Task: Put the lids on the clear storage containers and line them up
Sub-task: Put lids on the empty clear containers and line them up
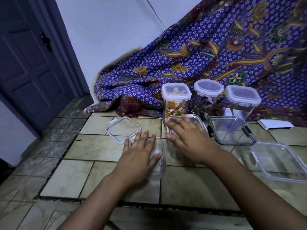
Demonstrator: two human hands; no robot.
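Tiled floor (103, 150) as work surface; patterned cloth (216, 55) behind. Three lidded containers are stood in a row against the cloth: a square one with colourful contents (176, 100), a round-lidded one (208, 95) and another square one (240, 103). Nearer, a clear container (176, 146) is seen under the right hand (191, 138), which is laid flat, fingers spread, on a lid (196, 119) resting on that container's mouth; nothing is gripped, only pressed. The left hand (141, 156) is spread open over a smaller clear container (160, 163), touching its top and side; whether it is steadying or merely resting cannot be told. A loose square lid (123, 130) lies just beyond the left hand, a dark-clipped lid or container (232, 131) to the right, and a large clear lid (280, 161) at far right. Step in hand is judged to be seating the lid. It is best done with the lid squared to the rim before pressure is applied, pressure spread evenly over the corners, and side flaps snapped down afterwards. A tilted lid would likely catch on one edge. Alignment with the back row is not yet done.
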